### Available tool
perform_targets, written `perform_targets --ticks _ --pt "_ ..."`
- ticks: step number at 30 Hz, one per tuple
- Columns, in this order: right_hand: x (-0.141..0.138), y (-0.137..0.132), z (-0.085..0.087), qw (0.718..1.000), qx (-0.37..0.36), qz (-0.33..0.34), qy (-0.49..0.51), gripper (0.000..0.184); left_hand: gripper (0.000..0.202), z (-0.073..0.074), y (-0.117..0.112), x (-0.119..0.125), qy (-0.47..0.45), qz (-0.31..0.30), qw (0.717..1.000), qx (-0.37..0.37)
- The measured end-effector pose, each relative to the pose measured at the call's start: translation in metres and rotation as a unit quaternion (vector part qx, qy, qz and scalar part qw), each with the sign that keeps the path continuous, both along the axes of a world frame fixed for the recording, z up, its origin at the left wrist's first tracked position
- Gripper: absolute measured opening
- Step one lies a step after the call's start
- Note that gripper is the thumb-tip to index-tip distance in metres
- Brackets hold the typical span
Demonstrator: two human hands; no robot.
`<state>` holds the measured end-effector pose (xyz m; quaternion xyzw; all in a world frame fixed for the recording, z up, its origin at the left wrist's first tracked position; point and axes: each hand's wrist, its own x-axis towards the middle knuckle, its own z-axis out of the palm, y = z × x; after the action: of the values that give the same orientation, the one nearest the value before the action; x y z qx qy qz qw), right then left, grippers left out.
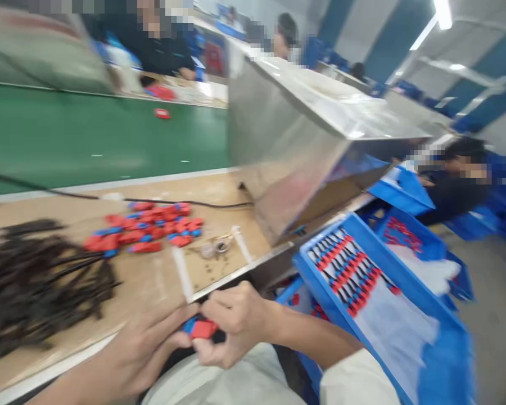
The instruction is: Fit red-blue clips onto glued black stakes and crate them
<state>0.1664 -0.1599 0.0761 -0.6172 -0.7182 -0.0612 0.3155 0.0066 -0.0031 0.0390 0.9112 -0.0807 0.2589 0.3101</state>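
Close to my body at the table's front edge, both hands are closed on one small red-and-blue plastic part (203,329). My left hand (152,343) grips its blue end between thumb and fingers. My right hand (234,320) pinches the red side, where something black also shows; the fingers hide much of it. On the table ahead lies a heap of similar red-and-blue parts (147,225). Left of it is a pile of black, long thin pieces (37,287), blurred. Small round items (219,246) lie between white strips on the tabletop.
At right, a tilted blue tray (447,337) holds rows of red, blue and black pieces on white sheeting. More blue bins (430,242) stand beyond. A large metal box (295,146) rises ahead, a black cable (185,201) runs behind the heap, and a green conveyor belt (109,135) crosses farther back. Other people sit nearby.
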Motion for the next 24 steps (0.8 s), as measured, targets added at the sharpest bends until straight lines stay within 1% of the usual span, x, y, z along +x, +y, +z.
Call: perform_targets --ticks 1,2,4,5,6,7,8,9,10,11,12,13,14,15,16,17,19,21,24 --pt "0.001 0.0 0.003 1.0 0.026 0.006 0.012 0.01 0.033 0.011 0.001 0.003 0.015 -0.019 1.0 0.015" --pt "0.003 0.0 0.006 0.999 0.027 0.013 0.017 0.009 0.031 0.021 0.001 0.007 0.026 -0.034 0.999 0.023" --pt "0.008 0.002 0.011 0.999 0.018 0.026 0.021 0.006 0.034 0.037 0.003 0.015 0.044 -0.038 0.997 0.041" --pt "0.011 0.003 0.012 0.998 0.006 0.036 0.044 0.006 0.036 0.044 0.005 0.018 0.053 -0.04 0.997 0.049" --pt "0.013 0.004 0.012 0.994 -0.018 0.042 0.095 0.005 0.038 0.049 0.008 0.02 0.056 -0.035 0.997 0.048" --pt "0.015 0.006 0.012 0.982 -0.055 0.044 0.176 0.005 0.038 0.054 0.01 0.021 0.061 -0.029 0.997 0.042" --pt "0.017 0.007 0.011 0.953 -0.1 0.043 0.283 0.009 0.037 0.057 0.013 0.021 0.062 -0.017 0.998 0.023" --pt "0.019 0.009 0.01 0.901 -0.145 0.04 0.406 0.014 0.036 0.06 0.015 0.021 0.053 -0.001 0.999 -0.01" --pt "0.019 0.01 0.01 0.828 -0.183 0.038 0.529 0.022 0.037 0.063 0.016 0.021 0.038 0.021 0.997 -0.057" --pt "0.019 0.012 0.01 0.742 -0.208 0.04 0.636 0.029 0.038 0.064 0.017 0.021 0.017 0.049 0.992 -0.116" --pt "0.019 0.013 0.012 0.656 -0.219 0.05 0.72 0.036 0.039 0.064 0.018 0.023 -0.004 0.079 0.98 -0.183" --pt "0.018 0.015 0.014 0.583 -0.217 0.063 0.78 0.039 0.04 0.063 0.018 0.026 -0.019 0.104 0.962 -0.252" --pt "0.017 0.016 0.016 0.528 -0.209 0.076 0.82 0.04 0.04 0.062 0.017 0.03 -0.024 0.12 0.94 -0.32" --pt "0.016 0.018 0.018 0.489 -0.198 0.09 0.845 0.039 0.041 0.059 0.015 0.035 -0.018 0.121 0.915 -0.385" --pt "0.014 0.019 0.02 0.462 -0.187 0.102 0.861 0.037 0.044 0.056 0.013 0.041 -0.005 0.104 0.89 -0.443" --pt "0.012 0.021 0.022 0.444 -0.178 0.109 0.871 0.036 0.048 0.052 0.011 0.047 0.01 0.072 0.867 -0.493" --pt "0.009 0.022 0.023 0.422 -0.17 0.115 0.883 0.035 0.055 0.045 0.006 0.058 0.037 -0.005 0.822 -0.568" --pt "0.006 0.024 0.023 0.413 -0.171 0.111 0.888 0.035 0.058 0.04 0.001 0.067 0.043 -0.062 0.784 -0.616" --pt "0.004 0.025 0.022 0.418 -0.171 0.097 0.887 0.034 0.06 0.033 -0.006 0.076 0.034 -0.096 0.737 -0.669"
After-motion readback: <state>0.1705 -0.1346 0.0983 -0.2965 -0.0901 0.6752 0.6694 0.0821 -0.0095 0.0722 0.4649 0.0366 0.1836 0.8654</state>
